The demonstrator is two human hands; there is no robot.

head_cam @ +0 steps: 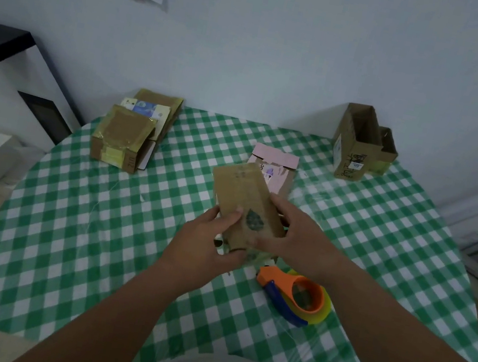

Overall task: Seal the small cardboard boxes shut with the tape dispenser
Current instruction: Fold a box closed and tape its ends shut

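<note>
A small brown cardboard box (244, 197) with a dark leaf-shaped print is held above the middle of the table. My left hand (208, 239) grips its near left side, thumb on the top face. My right hand (295, 235) grips its right side. The orange and blue tape dispenser (296, 293) with a yellow roll lies on the table just below my right wrist, held by neither hand.
A round table (78, 232) with a green checked cloth. A stack of taped boxes (131, 130) sits far left, a pink box (276, 162) lies behind the held one, and two open cardboard boxes (359, 144) stand far right. Shelving stands at the left.
</note>
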